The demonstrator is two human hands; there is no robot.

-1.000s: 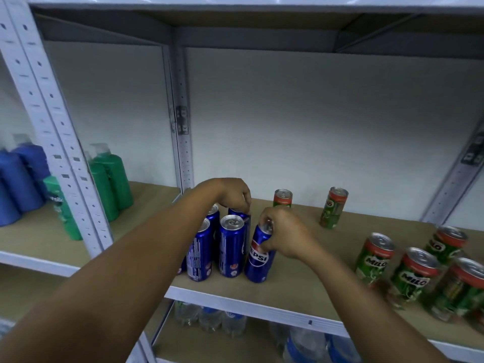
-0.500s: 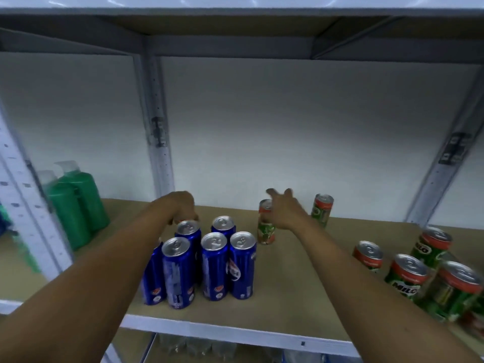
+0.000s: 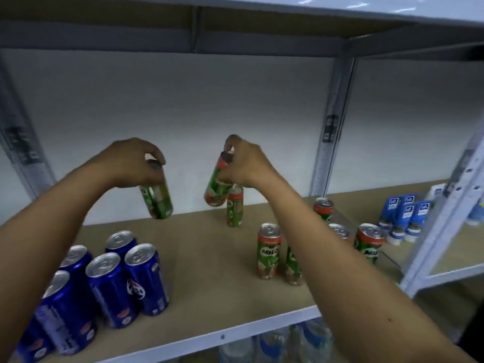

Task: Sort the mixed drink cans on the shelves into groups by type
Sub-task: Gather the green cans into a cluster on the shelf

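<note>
Fingers (image 3: pixel 157 159) of left hand (image 3: pixel 125 163) clamped on green can (image 3: pixel 156 200); right hand (image 3: pixel 243 163) gripping another (image 3: pixel 217 187). Mid-carry. Next: set beside green group (image 3: pixel 268 251), clear of blue cans (image 3: pixel 146 279).

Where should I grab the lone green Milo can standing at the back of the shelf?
Take the Milo can around its upper body from above and in front. It stands upright with free shelf on both sides, though the right hand and its held can hang just above.
</note>
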